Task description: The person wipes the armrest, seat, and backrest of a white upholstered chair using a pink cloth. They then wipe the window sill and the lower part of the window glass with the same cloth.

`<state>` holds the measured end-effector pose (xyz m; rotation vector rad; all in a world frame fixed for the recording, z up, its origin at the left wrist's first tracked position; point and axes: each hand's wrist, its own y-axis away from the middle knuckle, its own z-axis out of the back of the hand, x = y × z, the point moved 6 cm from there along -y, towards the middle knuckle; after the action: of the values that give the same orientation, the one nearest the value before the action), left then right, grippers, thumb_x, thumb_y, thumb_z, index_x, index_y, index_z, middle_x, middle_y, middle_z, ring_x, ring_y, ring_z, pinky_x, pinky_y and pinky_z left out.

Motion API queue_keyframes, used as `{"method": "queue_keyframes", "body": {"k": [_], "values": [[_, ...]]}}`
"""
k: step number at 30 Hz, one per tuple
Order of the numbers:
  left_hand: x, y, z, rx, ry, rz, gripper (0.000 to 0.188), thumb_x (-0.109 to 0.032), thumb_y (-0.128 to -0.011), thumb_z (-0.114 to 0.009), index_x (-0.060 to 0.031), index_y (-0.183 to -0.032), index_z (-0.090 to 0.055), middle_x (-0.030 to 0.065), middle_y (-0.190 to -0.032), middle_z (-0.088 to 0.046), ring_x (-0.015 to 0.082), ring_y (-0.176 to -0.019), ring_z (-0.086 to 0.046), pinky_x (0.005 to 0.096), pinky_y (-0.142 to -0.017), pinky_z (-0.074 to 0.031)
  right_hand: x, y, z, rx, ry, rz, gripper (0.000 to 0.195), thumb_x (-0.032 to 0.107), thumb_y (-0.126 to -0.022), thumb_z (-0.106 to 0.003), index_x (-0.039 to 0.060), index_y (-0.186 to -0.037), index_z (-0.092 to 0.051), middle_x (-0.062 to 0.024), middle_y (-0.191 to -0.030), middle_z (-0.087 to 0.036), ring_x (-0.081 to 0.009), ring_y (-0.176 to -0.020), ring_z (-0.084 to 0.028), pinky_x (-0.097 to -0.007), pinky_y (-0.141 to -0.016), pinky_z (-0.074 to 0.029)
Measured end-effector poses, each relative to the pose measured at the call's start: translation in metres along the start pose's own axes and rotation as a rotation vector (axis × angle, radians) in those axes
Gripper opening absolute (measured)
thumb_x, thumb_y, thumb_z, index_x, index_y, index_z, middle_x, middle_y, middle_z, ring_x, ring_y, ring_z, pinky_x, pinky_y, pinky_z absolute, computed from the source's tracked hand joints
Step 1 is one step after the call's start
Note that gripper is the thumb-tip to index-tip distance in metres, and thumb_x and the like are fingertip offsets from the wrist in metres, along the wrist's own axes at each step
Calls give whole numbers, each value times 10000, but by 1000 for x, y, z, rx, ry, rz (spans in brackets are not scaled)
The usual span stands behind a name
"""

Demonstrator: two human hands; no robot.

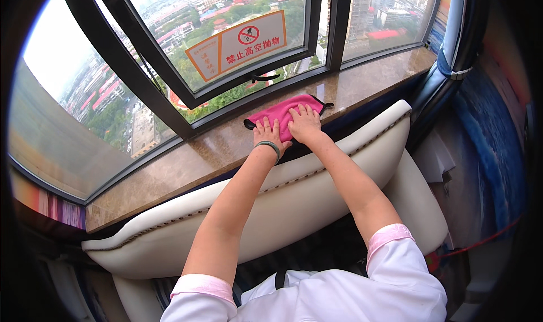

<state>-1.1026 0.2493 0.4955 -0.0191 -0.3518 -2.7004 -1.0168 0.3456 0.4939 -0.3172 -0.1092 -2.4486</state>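
A pink cloth with black edging (278, 117) lies on the brown marble windowsill (220, 146), its near part hanging over the front edge. My left hand (269, 135) rests on the near left part of the cloth, fingers spread, with a green bangle (271, 146) around the wrist. Beside it, my right hand (304, 122) presses on the right half, palm down and fingers slightly apart. Neither hand visibly grips the fabric. Both arms reach over the back of a cream upholstered seat (297, 203).
Behind the sill, a dark-framed window sash (203, 97) is tilted open, with a black handle (265, 78) and a warning sticker (237, 46). A tied blue curtain (443, 67) hangs at right. Studded trim (297, 180) runs along the seat back.
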Motion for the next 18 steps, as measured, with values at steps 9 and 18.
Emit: {"method": "queue_keyframes", "body": {"k": [9,18], "values": [[16,-19,20,64,164,-23,774,-633,-982,-350,-168,-1591,-238,172,-1660,-141,383,-1519,-163,533,-1200,-165,-14,-23,8,-98,5,-109,671,554,-973,-446,191,-1535,-389,-155,-1626,-260,-331,-1519,-169,-511,-1216,-113],[26,-25,-2,-30,190,41,927,-758,-909,-378,-179,-1607,-188,159,-1673,-78,430,-1528,-32,530,-1221,-74,-13,-30,1,-145,22,-160,659,537,-959,-468,189,-1517,-422,-170,-1606,-292,-349,-1500,-213,-528,-1208,-133]]}}
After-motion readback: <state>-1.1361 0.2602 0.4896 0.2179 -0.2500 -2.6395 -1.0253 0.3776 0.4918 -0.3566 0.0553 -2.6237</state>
